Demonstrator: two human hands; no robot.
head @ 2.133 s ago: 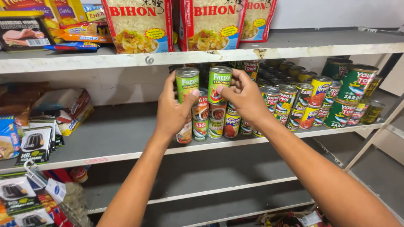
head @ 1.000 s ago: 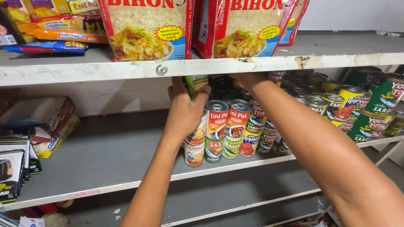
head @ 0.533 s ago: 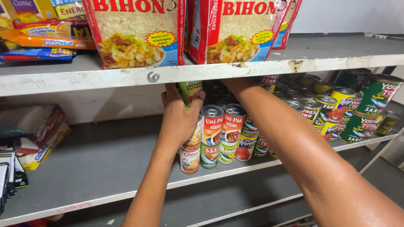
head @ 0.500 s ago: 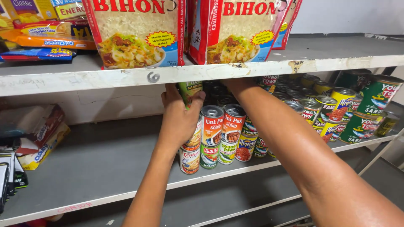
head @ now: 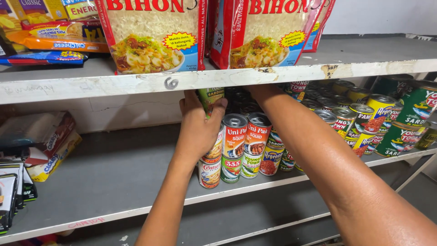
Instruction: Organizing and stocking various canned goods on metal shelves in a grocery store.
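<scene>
My left hand [head: 196, 130] is wrapped around a green sardine can [head: 210, 97], held upright on top of a stack of cans just under the upper shelf's edge [head: 136, 84]. Beside it stand two red squid cans [head: 246, 133] on top of lower cans [head: 230, 168]. My right hand [head: 260, 93] reaches in deeper over the stack. Its fingers are hidden behind the shelf edge, so I cannot see what they hold.
Two large noodle bags [head: 154, 32] stand on the upper shelf, with snack packs [head: 50, 38] to their left. More cans [head: 364, 120] fill the right of the middle shelf [head: 114, 173]. Boxed packets [head: 50, 143] and dark packets [head: 11, 196] lie at the left.
Both hands have moved up and further in under the upper shelf with the green cans. The right hand and its can have slipped out of sight behind the shelf edge.
</scene>
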